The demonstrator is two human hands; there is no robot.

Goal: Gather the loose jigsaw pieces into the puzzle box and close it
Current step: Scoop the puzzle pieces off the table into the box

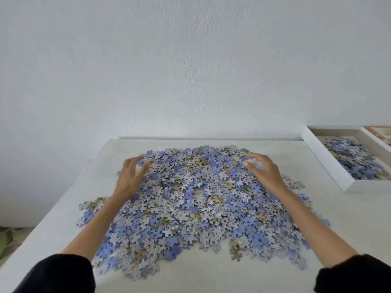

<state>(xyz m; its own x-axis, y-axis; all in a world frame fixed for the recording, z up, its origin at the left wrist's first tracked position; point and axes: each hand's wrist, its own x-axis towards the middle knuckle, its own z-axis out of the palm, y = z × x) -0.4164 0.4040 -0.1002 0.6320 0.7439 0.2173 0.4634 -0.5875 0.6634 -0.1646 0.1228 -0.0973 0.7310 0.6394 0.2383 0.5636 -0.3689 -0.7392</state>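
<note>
A wide heap of loose jigsaw pieces [190,199], mostly blue and grey with a few tan ones, covers the middle of the white table [338,225]. My left hand [130,176] rests on the heap's far left edge with its fingers spread over the pieces. At the heap's far right edge lies my right hand [262,170], fingers bent down onto the pieces; the fingertips are blurred. The open white puzzle box [323,161] sits at the table's right side and holds a pile of pieces.
A white wall rises right behind the table. The box lid [380,134], with a coloured picture, lies beyond the box at the right edge of view. A patterned floor [10,240] shows past the table's left edge.
</note>
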